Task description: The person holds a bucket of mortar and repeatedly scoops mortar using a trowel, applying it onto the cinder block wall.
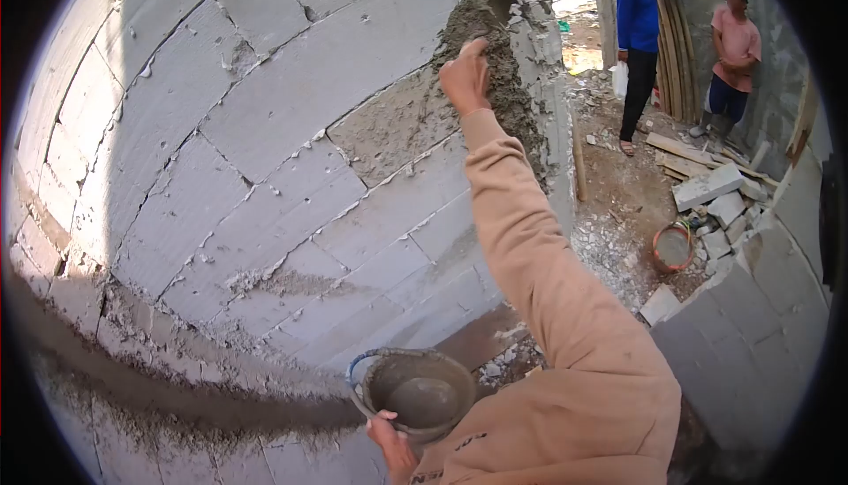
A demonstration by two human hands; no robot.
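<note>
The left hand [393, 443] grips one bucket [378, 377], mouth upward; the right hand [465, 76], fingers curled, hold unclear, is at one mortar patch [516, 79] running lengthwise along the wall's [291, 96] right edge.

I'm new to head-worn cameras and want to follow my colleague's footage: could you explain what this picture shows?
There is no machine here, just a person's two bare hands. The single picture comes from a camera worn on that person's head, looking forward and down; its edges are dark and the view looks curved.

The left hand holds the rim of a bucket with grey mix inside. The right hand is raised to a block wall, by a rough patch of dark grey mortar. I can't tell whether it grips a tool.

Beyond the wall, two other people stand at the upper right: one in blue, one in pink. Pale broken blocks and wooden boards lie on the ground near them.
</note>
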